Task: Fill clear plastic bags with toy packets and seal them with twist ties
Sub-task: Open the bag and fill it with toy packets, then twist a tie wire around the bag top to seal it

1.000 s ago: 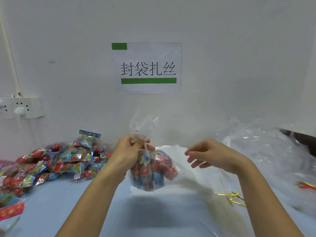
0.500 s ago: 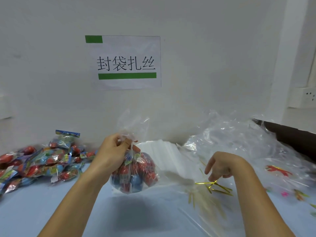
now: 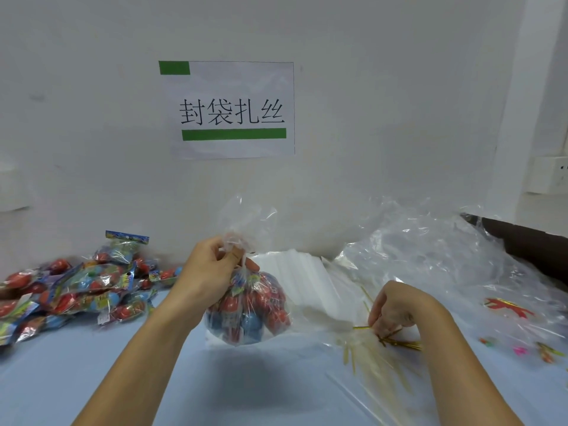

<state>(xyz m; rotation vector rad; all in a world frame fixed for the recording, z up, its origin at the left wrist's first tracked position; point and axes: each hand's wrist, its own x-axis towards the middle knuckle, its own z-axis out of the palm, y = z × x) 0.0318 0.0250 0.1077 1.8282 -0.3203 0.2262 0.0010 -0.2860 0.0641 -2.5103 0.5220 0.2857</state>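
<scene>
Filled clear bag [image 3: 247, 305] of toy packets hangs from my left hand [image 3: 209, 272], fist pinching its gathered neck, while my right hand [image 3: 396, 309] beside it pinches a gold twist tie [image 3: 362, 327] off the pile, next to be wrapped round that neck.

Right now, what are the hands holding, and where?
The left hand grips the filled bag by its gathered neck. The right hand pinches a gold twist tie near one end.
</scene>
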